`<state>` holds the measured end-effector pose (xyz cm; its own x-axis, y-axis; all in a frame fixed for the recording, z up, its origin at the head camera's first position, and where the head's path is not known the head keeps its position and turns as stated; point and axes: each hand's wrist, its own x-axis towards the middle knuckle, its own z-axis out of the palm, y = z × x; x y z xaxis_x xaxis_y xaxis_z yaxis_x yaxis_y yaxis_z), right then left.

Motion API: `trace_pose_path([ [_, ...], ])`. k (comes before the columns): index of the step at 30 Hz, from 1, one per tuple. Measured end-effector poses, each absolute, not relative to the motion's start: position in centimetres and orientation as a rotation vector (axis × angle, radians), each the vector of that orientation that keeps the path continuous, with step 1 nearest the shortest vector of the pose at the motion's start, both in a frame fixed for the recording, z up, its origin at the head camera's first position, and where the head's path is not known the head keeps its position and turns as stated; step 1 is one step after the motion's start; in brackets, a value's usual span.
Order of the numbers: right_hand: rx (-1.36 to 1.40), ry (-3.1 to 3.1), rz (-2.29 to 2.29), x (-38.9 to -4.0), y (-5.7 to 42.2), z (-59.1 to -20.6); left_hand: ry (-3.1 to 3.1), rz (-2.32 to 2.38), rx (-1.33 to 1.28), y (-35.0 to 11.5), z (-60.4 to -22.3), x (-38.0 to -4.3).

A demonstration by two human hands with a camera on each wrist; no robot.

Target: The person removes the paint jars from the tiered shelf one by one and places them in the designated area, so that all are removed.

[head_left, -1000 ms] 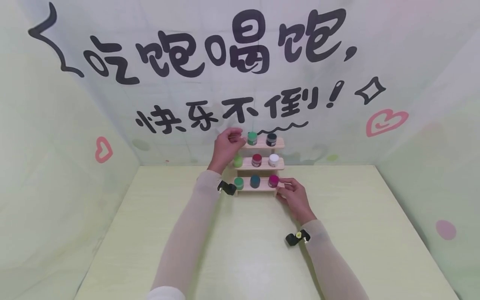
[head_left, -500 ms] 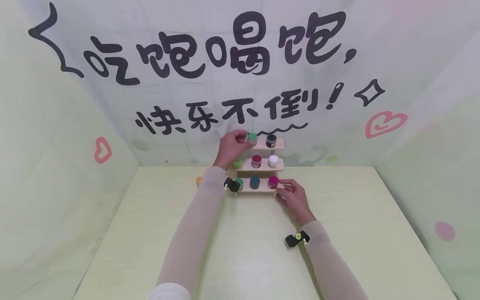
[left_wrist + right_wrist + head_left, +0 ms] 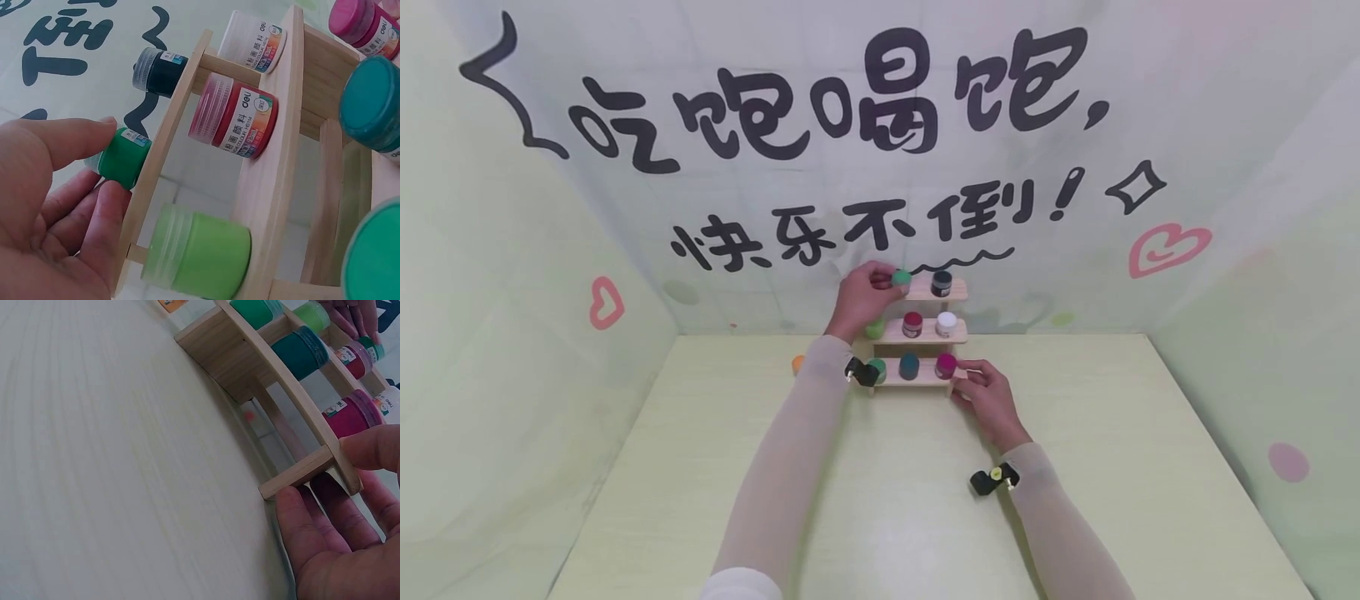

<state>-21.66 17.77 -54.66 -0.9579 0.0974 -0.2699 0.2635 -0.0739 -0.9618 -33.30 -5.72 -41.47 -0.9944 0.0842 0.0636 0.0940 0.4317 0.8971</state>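
Observation:
On the top step of a small three-tier wooden rack [image 3: 925,332], my left hand [image 3: 865,298] pinches a green paint jar [image 3: 127,156] between thumb and fingers. The dark paint jar [image 3: 942,283] stands to its right on the same step. Light green [image 3: 197,253], red [image 3: 913,323] and white paint jars [image 3: 947,323] fill the middle step. Along the bottom step are green [image 3: 877,370], teal [image 3: 909,366] and magenta paint jars [image 3: 946,365]. My right hand [image 3: 992,402] grips the rack's lower right end, thumb above the board and fingers beneath, beside the magenta jar.
An orange jar [image 3: 799,363] sits on the table left of the rack, partly hidden by my left forearm. The pale wooden table [image 3: 895,500] extends toward me. Behind the rack hangs a printed cloth [image 3: 805,175], with more cloth along both sides.
My left hand has moved right and taken hold of the green jar on the top step, which has shifted slightly left. The orange jar has come into view. My right hand stays put.

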Motion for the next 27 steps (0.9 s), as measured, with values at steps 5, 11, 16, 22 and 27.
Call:
trace_pose_path([
  [5,0.417,2.052,-2.176,-21.7,17.9,-54.7,-2.584,-1.748,-0.199,-6.1,-41.9,-33.0],
  [11,0.415,2.068,-2.158,-21.7,17.9,-54.6,-2.533,-1.787,-0.241,-6.7,-42.2,-32.6],
  [16,0.423,2.072,-2.153,-21.8,17.8,-54.6,-2.537,-1.793,-0.245,-7.4,-42.3,-32.2],
  [22,0.423,2.08,-2.156,-21.8,17.7,-54.6,-2.529,-1.812,-0.262,-8.3,-42.3,-31.9],
  [27,0.41,2.126,-2.156,-21.7,17.5,-54.6,-2.544,-1.787,-0.285,-9.1,-42.4,-31.3],
])
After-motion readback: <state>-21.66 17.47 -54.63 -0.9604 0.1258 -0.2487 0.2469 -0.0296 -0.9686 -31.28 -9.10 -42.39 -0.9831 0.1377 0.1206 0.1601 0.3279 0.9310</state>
